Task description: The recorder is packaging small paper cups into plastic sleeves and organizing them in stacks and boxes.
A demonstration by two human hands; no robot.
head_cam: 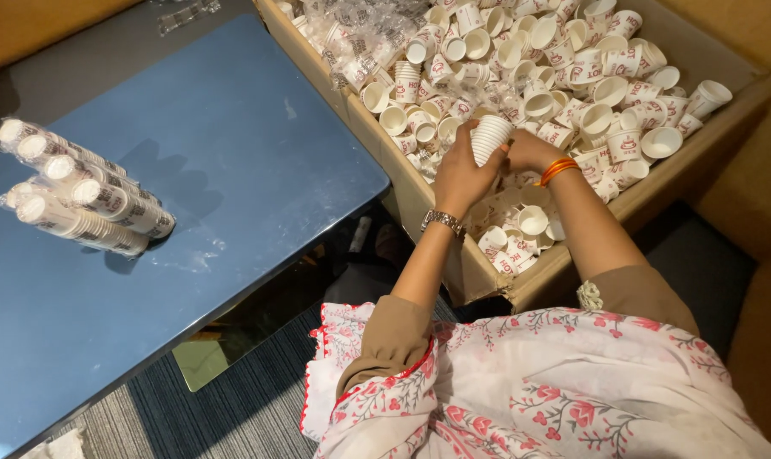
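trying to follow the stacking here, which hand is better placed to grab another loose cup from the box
Right, probably. The left hand is wrapped around the stack of cups, holding it up, while the right hand only touches the stack's side and sits just above loose cups in the cardboard box.

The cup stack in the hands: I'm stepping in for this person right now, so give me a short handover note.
Left hand grips the nested stack of paper cups from the side; right hand holds it from the other side, above the cardboard box.
The box is full of loose white cups with red print, plus crumpled clear wrap at its far end.
Done: several wrapped sleeves of cups lie piled on the blue table.
Left: many loose cups in the box are unstacked; the held stack is unwrapped.
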